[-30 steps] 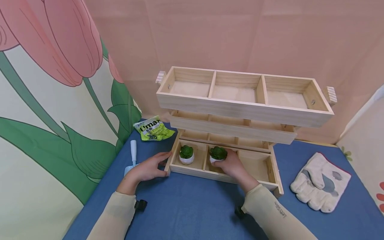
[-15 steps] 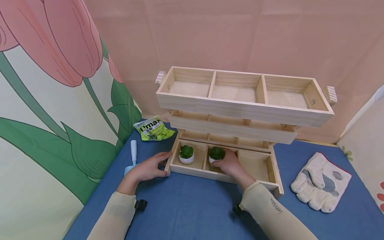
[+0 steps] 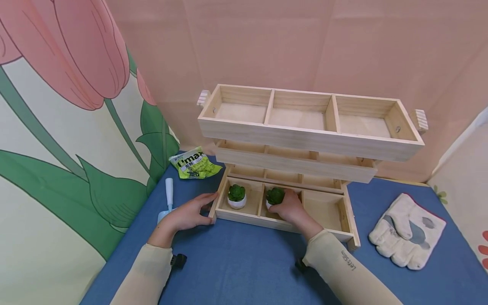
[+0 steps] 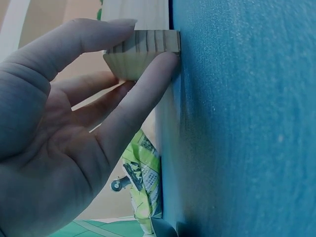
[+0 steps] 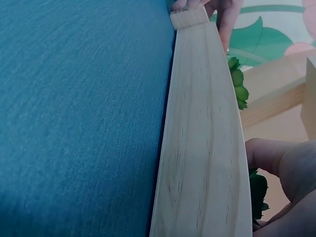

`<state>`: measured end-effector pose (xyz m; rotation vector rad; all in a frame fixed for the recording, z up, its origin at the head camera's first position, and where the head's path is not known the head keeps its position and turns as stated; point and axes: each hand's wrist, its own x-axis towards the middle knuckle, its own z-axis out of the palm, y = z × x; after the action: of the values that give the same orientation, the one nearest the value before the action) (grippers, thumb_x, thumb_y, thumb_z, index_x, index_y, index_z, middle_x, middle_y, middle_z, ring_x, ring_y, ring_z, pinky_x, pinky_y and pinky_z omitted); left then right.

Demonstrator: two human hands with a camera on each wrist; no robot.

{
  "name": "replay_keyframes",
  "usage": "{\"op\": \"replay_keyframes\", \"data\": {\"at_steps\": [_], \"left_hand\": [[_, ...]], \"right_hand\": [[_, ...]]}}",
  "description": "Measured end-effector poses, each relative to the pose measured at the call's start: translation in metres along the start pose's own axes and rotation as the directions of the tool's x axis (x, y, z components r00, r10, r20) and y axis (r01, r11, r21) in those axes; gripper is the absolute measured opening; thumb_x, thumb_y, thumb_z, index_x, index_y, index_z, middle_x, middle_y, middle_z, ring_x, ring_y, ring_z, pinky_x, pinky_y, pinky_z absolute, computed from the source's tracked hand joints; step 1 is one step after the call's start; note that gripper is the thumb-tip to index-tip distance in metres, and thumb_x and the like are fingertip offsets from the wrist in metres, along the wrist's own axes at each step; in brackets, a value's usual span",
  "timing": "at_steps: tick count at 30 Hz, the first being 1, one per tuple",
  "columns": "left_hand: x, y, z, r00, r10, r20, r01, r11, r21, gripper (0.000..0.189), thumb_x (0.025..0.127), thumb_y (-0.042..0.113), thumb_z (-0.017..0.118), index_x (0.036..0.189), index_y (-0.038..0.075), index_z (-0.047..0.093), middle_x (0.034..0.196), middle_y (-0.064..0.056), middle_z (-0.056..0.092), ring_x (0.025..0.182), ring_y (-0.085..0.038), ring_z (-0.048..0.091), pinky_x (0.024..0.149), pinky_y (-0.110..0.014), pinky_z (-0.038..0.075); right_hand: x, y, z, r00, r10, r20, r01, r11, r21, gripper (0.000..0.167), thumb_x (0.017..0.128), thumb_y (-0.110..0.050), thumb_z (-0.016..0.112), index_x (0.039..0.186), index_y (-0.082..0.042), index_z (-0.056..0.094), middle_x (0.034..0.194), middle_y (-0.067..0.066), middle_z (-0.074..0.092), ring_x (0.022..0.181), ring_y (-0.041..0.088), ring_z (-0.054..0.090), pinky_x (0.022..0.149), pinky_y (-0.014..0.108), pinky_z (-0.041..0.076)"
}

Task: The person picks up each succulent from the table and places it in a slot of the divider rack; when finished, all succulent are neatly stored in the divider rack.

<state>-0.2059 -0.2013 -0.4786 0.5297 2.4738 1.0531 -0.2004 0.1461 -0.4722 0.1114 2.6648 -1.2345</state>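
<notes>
In the head view a tiered wooden plant stand [image 3: 244, 220] stands on the blue cloth, its lowest tray nearest me. My left hand [image 3: 191, 214] grips the front left corner of that tray; thumb and fingers pinch the wooden bar end [image 4: 148, 43] in the left wrist view. My right hand [image 3: 293, 208] reaches into the middle compartment and holds a small potted succulent [image 3: 275, 195] with a white pot. The tray's front board and the fingers hide part of that pot. A second potted succulent [image 3: 237, 196] sits upright in the left compartment.
Higher trays [image 3: 310, 137] overhang the lowest one at the back. A green packet [image 3: 194, 163] lies behind my left hand, and a light blue shovel [image 3: 169, 195] beside it. White work gloves [image 3: 408, 233] lie at the right.
My right hand has shifted slightly to the left and lower with the potted succulent inside the middle compartment. The left hand keeps its place on the tray corner.
</notes>
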Motion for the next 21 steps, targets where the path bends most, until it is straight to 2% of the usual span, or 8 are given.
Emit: {"op": "replay_keyframes", "data": {"at_steps": [14,21], "left_hand": [[0.0009,-0.0027,0.0003,1.000,0.012,0.001,-0.012,1.000,0.012,0.091,0.095,0.021,0.079,0.170,0.008,0.028,0.170,-0.024,0.035,0.140,-0.040,0.060,0.110,-0.054,0.054],[0.0002,-0.0001,0.0000,1.000,0.010,0.004,-0.010,1.000,-0.002,0.091,0.095,0.020,0.079,0.170,0.008,0.028,0.170,-0.025,0.034,0.141,-0.041,0.060,0.110,-0.055,0.054]], "right_hand": [[0.0006,-0.0001,0.0017,0.999,0.033,0.006,-0.033,0.999,-0.019,0.098,0.082,-0.030,0.085,0.157,0.010,0.036,0.151,0.034,0.049,0.134,0.048,0.056,0.108,0.059,0.050],[-0.0038,-0.0034,-0.0037,1.000,0.021,0.007,-0.021,0.998,0.053,0.094,0.081,-0.026,0.085,0.157,0.006,0.039,0.148,0.032,0.049,0.123,0.041,0.058,0.099,0.052,0.054]]}}
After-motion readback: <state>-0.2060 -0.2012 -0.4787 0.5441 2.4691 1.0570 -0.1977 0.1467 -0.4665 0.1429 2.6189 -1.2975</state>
